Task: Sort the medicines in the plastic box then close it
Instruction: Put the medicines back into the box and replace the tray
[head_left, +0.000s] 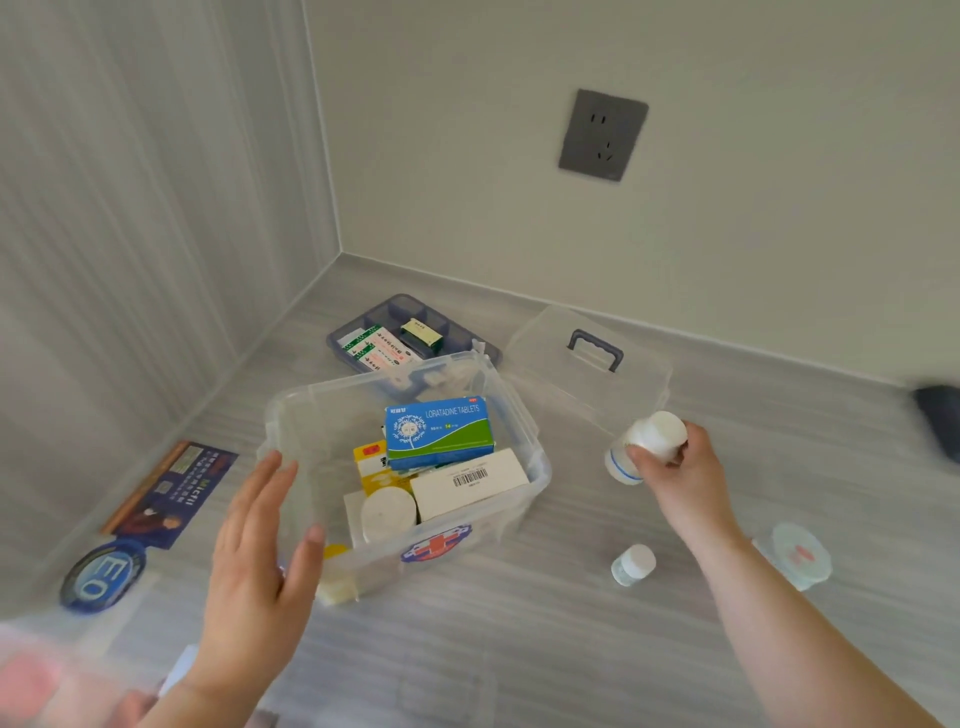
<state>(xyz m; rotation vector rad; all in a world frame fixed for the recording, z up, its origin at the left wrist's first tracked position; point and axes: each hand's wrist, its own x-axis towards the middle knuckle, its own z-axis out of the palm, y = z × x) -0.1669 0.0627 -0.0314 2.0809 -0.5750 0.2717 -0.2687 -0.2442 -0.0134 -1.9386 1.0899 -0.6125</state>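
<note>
A room in a home, seen at floor level; grey wood-look floor (571, 649) meets plain pale walls at a corner, a grey wall socket (602, 135) sits low above the skirting, right of that corner; household medicine packets lie below the socket.

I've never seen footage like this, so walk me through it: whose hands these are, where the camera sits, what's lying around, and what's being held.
There is no machine: a person wears one camera on the head, looking down at their own bare hands. The left hand is open beside the clear plastic box, which holds medicine packs such as the loratadine box. The right hand grips a white bottle in its fingers. On the floor lie the box's clear lid, a blue tray and a small bottle.
</note>
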